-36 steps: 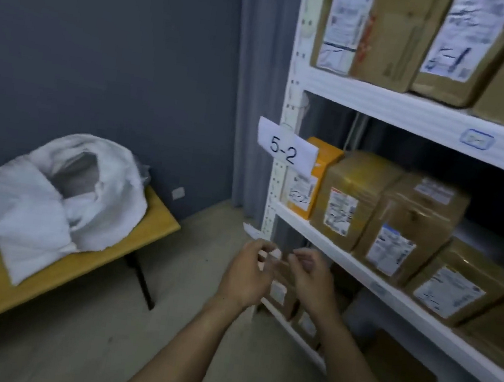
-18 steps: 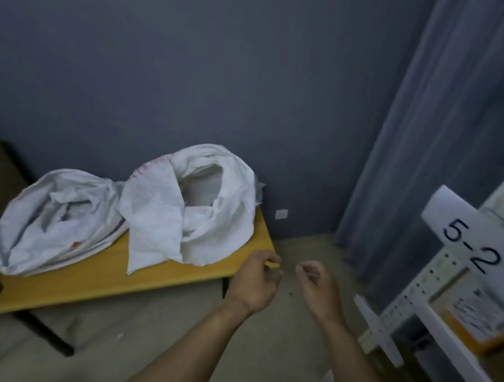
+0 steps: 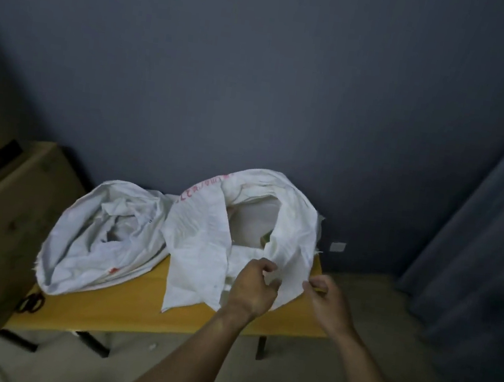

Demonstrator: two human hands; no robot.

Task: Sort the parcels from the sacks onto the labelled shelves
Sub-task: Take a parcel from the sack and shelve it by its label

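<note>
Once the shelves left view, the left hand [image 3: 252, 288] and right hand [image 3: 328, 298], loosely curled and empty, reached the sack [image 3: 200, 235] at the desk's [image 3: 134, 298] right edge, probably for the next parcel.

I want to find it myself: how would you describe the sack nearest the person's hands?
Find the yellow bench against the dark grey wall. Two white woven sacks lie on it; take the right one. Unlike its crumpled neighbour, it has red print on its rim and a gaping mouth.
</note>
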